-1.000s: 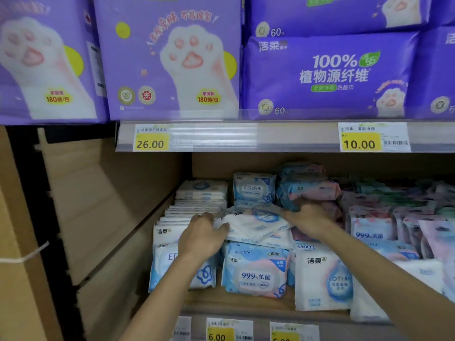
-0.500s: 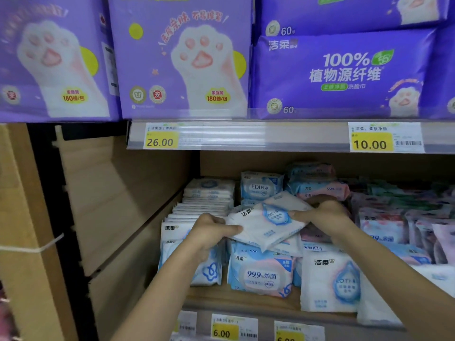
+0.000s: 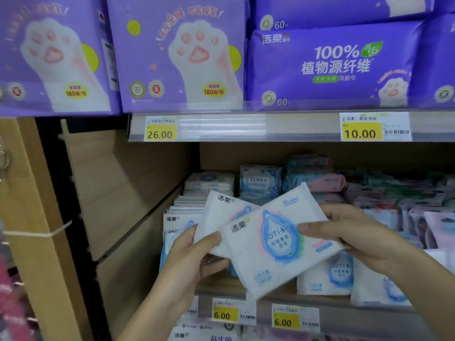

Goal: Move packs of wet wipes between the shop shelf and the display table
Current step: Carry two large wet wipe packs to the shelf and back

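Head view: a white front pack point(image 3: 275, 244) overlaps a rear pack point(image 3: 221, 212), both held up near, in front of the lower shelf point(image 3: 221, 285); the left hand point(image 3: 189, 262) pinches the rear pack at its left edge, thumb on top; the right hand point(image 3: 357, 239) clamps the front pack's right side; shelved packs point(image 3: 325, 279) stand farther back, price tags point(image 3: 225, 313) below.

My two hands point(image 3: 189, 262) point(image 3: 357, 242) hold two white wipe packs point(image 3: 278, 252) point(image 3: 221, 212). Readable price tags point(image 3: 160, 131) point(image 3: 361, 130) point(image 3: 224, 314) point(image 3: 285, 321): four. Purple paw-print packs point(image 3: 54, 57) point(image 3: 177, 57) above: two.
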`<state>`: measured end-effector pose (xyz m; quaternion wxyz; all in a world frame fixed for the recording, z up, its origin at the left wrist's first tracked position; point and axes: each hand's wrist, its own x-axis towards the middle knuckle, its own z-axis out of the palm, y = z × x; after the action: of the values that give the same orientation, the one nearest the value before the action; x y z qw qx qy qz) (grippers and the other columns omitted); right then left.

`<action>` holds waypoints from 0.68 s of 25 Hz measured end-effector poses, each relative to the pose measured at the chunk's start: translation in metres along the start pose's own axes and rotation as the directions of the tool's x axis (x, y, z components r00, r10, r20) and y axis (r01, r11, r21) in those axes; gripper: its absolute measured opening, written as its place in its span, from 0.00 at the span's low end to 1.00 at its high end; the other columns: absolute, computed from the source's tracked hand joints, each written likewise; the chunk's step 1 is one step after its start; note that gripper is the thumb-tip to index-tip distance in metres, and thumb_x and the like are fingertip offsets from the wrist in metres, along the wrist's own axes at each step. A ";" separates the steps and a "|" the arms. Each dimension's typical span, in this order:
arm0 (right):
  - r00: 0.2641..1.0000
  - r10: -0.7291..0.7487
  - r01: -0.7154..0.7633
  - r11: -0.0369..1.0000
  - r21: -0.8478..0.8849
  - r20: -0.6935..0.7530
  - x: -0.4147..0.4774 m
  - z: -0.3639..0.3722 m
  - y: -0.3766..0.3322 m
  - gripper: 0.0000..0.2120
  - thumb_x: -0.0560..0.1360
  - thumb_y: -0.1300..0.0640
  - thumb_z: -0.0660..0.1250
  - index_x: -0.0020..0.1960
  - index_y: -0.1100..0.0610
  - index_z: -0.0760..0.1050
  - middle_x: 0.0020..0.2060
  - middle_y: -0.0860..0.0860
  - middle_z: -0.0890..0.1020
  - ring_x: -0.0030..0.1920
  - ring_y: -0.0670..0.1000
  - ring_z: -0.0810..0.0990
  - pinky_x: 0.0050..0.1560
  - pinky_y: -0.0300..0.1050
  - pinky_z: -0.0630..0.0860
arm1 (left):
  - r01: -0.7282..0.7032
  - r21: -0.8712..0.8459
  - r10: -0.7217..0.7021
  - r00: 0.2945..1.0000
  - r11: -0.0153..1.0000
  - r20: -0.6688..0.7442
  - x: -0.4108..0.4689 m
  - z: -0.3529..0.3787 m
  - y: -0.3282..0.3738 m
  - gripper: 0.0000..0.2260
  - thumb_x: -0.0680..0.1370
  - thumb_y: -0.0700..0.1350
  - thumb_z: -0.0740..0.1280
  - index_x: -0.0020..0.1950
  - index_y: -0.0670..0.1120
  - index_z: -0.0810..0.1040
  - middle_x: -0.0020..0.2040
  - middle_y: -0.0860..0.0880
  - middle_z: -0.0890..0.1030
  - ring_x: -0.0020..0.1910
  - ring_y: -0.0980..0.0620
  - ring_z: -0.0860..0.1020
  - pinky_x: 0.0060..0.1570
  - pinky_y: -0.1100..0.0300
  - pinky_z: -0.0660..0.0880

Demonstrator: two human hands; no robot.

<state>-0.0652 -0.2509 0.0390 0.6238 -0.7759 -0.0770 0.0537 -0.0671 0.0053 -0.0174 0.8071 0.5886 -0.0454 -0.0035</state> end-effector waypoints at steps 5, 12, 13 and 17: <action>0.993 -0.116 0.119 0.985 0.126 -0.029 -0.044 0.037 0.041 0.38 0.37 0.37 0.81 0.45 0.49 0.84 0.45 0.52 0.87 0.44 0.55 0.86 0.36 0.48 0.83 | -0.074 -0.012 0.071 0.982 0.997 -0.177 -0.067 -0.027 -0.030 0.19 0.64 0.45 0.76 0.54 0.43 0.82 0.49 0.42 0.85 0.45 0.45 0.84 0.37 0.55 0.82; 0.998 -0.056 0.060 0.916 0.396 -0.021 -0.067 0.097 0.144 0.25 0.48 0.46 0.83 0.45 0.48 0.85 0.43 0.52 0.87 0.43 0.50 0.86 0.35 0.43 0.82 | -0.035 -0.159 -0.048 0.871 0.987 -0.490 -0.169 -0.057 -0.109 0.38 0.47 0.50 0.84 0.54 0.42 0.81 0.45 0.41 0.85 0.42 0.42 0.85 0.31 0.54 0.81; 0.999 -0.015 -0.003 0.901 0.433 0.038 -0.068 0.106 0.156 0.16 0.56 0.53 0.80 0.44 0.50 0.85 0.42 0.50 0.87 0.41 0.49 0.86 0.34 0.42 0.81 | -0.029 -0.151 -0.058 0.839 0.988 -0.541 -0.190 -0.058 -0.121 0.41 0.44 0.52 0.84 0.56 0.43 0.81 0.49 0.40 0.85 0.45 0.40 0.84 0.34 0.51 0.81; 0.942 0.124 -0.234 0.910 0.343 0.313 -0.074 0.143 0.189 0.12 0.61 0.61 0.74 0.44 0.54 0.83 0.35 0.47 0.86 0.34 0.47 0.85 0.28 0.39 0.79 | -0.077 -0.113 -0.036 0.646 0.991 -0.763 -0.278 -0.054 -0.161 0.30 0.53 0.46 0.77 0.55 0.44 0.81 0.53 0.38 0.83 0.50 0.37 0.82 0.44 0.44 0.81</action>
<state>-0.1541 -0.1674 -0.1772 0.7354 -0.6300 -0.0821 0.2358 -0.3319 0.0239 -0.2063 0.7890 0.4790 0.2921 0.2504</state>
